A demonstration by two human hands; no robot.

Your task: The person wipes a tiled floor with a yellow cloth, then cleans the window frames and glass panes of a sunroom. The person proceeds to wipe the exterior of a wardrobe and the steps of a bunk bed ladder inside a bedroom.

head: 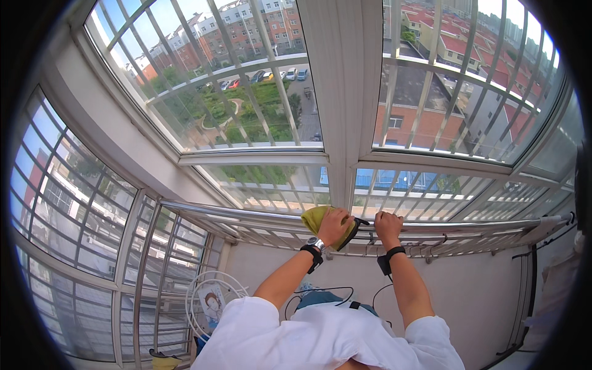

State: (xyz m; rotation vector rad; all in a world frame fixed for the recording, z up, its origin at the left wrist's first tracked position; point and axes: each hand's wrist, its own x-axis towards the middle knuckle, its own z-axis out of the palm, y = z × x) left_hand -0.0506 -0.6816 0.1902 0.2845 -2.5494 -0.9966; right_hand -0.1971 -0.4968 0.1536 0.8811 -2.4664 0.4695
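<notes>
My left hand [334, 225] grips a yellow-green fabric piece with black trim [314, 217], and holds it against the top of a shiny metal rail [259, 214]. The hand covers part of the fabric, so I cannot tell exactly what kind of item it is. To the right, my right hand [388, 226] is closed over the same rail, with a short gap between the two hands. A silver watch [316, 242] and a black strap [314, 259] circle my left wrist. On my right wrist sits another black strap [394, 252], with a cable running from it.
Barred windows [240, 92] rise behind the rail, divided by a thick white post [346, 92]. Several hooks [432, 245] hang below the rail. White coiled tubing [190, 296] lies lower left, near another yellow item [164, 361]. Fabric [557, 296] hangs at the right.
</notes>
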